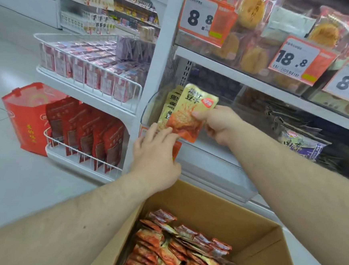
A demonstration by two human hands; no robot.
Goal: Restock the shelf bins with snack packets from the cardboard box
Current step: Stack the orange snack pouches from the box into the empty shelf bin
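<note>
Shop aisle, pale tiled floor (pixel 9 182); white shelving with clear-fronted bins on the right, wire-fronted end racks on the left.

Right hand (pixel 218 125): fingers curled, thumb on top, pinching a fanned stack of yellow-and-orange snack packets (pixel 188 114) by their right edge. Stack is upright, held at the front of the clear shelf bin (pixel 150 109) at the left end of the lower shelf; rear packets overlap the bin's front wall, cannot tell whether they are inside it.

Left hand (pixel 157 158): fingers straight and spread, holding nothing; fingertips touch the lower left corner of the packet stack, palm lies over the bin's front lip and an orange label there.

Cardboard box (pixel 260 254): open, at bottom centre below both forearms, just beside the shelf base. Loose orange-red packets (pixel 181 252) fill its left part; right part shows bare cardboard.

Upper shelf: bagged round pastries (pixel 252 11) behind orange price tags (pixel 201 15) reading 8.8, 18.8, 8.8.

End racks: red pouches (pixel 90 132) standing in rows. Red gift box (pixel 26 116) on the floor beside them
</note>
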